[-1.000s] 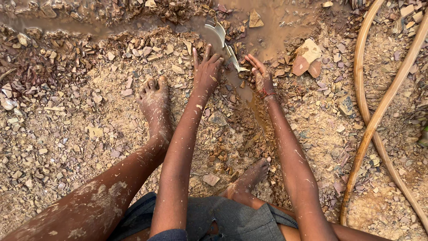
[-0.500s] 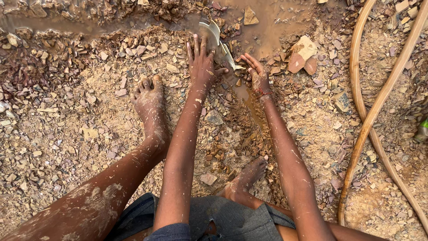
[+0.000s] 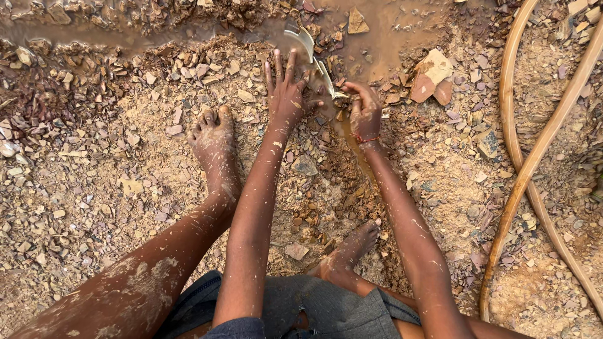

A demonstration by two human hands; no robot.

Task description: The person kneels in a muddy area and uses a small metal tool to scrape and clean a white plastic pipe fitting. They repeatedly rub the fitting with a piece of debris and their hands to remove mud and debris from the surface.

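At 10 o'clock a dark heap of wet reddish stone chips (image 3: 44, 94) lies against the bank of a shallow channel of muddy water (image 3: 377, 37) that runs along the top edge from 10 to 1 o'clock; it is the only thing here that holds anything, and in it sit brown water and a few loose stones, 1 tan triangular piece (image 3: 358, 22) showing above the surface at 12 o'clock. Below the heap, the left foot (image 3: 215, 139) rests bare on the gravel (image 3: 94, 188), toes toward 12 o'clock. The left hand (image 3: 286, 94) lies flat at about 12 o'clock, fingers spread wide and pressed onto the chips at the water's edge, gripping nothing; its fingertips come just beside a curved grey metal blade (image 3: 308, 47) that lies half in the mud. The right hand (image 3: 364, 110), just to the right, is curled with fingers bent around the lower end of that tool, a red thread at the wrist. Whether it clamps the tool firmly I cannot tell. Near 6 o'clock the right foot (image 3: 355, 245) is tucked inward. At 1 o'clock 2 larger flat stones (image 3: 430, 75) sit together, and from 1 to 4 o'clock 2 bent wooden canes (image 3: 534, 157) cross.
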